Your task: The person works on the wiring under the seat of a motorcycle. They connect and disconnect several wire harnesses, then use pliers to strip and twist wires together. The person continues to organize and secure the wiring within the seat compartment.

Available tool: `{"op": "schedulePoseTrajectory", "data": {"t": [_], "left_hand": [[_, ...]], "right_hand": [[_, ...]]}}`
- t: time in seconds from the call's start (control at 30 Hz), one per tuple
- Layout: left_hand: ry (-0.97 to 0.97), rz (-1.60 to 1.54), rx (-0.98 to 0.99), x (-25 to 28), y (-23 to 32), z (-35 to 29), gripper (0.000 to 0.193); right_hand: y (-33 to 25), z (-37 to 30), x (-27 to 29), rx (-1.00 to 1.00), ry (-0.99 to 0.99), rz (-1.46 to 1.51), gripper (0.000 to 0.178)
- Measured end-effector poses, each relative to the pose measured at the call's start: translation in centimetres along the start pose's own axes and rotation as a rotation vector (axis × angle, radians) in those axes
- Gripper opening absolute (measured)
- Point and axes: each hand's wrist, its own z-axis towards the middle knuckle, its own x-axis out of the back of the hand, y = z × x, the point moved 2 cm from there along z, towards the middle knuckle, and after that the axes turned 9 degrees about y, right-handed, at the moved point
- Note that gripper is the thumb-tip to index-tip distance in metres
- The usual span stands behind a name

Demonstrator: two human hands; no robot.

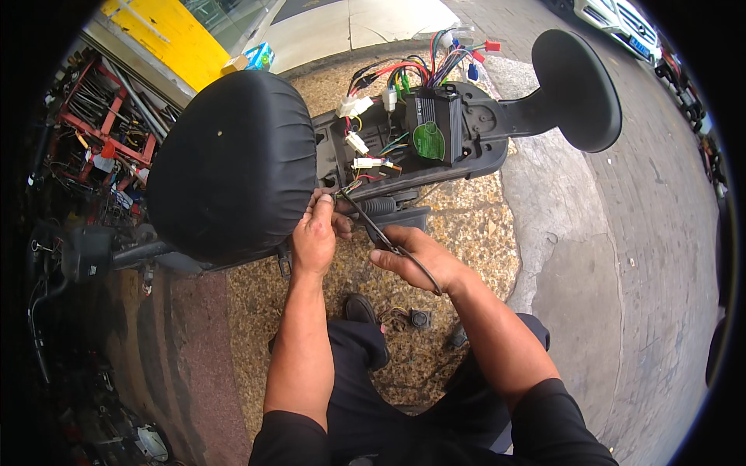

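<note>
A black cable (373, 224) runs from the scooter's frame down across my right hand (416, 256), whose fingers are curled round it. My left hand (316, 225) is at the edge of the black padded seat (233, 167), its thumb and fingers pinched together where thin coloured wires (354, 185) come out. What exactly lies in that pinch is hidden. Beyond, a finned black controller box (437, 128) with a green label sits in the open rear tray (486, 159). White plug connectors (354, 106) and a bundle of coloured wires (435, 66) spread around it.
A black backrest pad (576, 89) juts out at the right. Under the hands are a coil spring (378, 206) and, on the speckled ground, a small black part (420, 318) with wires. A red rack of tools (101, 116) stands left; a white car (618, 23) is far right.
</note>
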Motion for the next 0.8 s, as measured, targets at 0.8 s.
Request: {"op": "schedulePoseTrajectory", "data": {"t": [0.8], "left_hand": [[-0.04,0.076,-0.129,-0.01,-0.07,-0.18,0.015]], "right_hand": [[0.08,0.3,0.17,-0.226,-0.172,0.156,0.04]]}}
